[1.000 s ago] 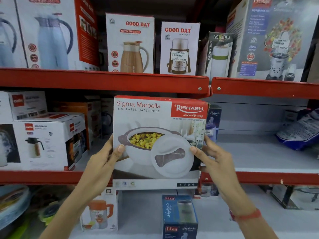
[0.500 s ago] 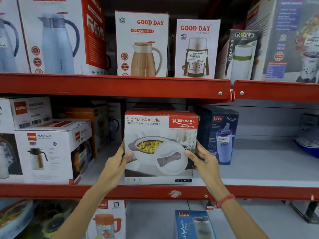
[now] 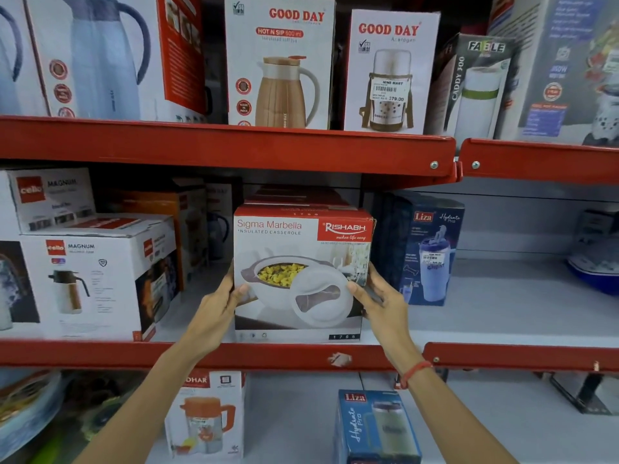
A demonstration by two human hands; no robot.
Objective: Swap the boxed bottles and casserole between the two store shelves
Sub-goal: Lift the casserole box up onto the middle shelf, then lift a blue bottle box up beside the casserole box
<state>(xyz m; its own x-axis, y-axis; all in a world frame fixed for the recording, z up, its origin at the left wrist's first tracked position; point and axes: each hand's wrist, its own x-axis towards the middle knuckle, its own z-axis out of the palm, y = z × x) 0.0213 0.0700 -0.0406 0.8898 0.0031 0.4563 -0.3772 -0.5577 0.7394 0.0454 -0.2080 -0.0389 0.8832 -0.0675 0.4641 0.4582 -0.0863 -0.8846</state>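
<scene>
The white and red Sigma Marbella casserole box (image 3: 298, 249) stands upright on the middle shelf (image 3: 502, 316), its front just behind the red shelf lip. My left hand (image 3: 217, 306) grips its left side and my right hand (image 3: 382, 299) grips its right side, thumbs on the front face. A dark blue Liza boxed bottle (image 3: 425, 249) stands right beside it on the same shelf. Another blue Liza boxed bottle (image 3: 375, 426) stands on the lower shelf (image 3: 294, 423), below my right wrist.
Cello Magnum flask boxes (image 3: 93, 276) fill the middle shelf's left. An orange jug box (image 3: 206, 416) stands on the lower shelf. Good Day boxes (image 3: 281, 61) and a Fable box (image 3: 475, 85) line the top shelf. A blue item (image 3: 593, 262) lies at far right.
Both hands have carried the casserole box from in front of the shelf edge back onto the middle shelf, beside the Liza box. The camera has moved closer.
</scene>
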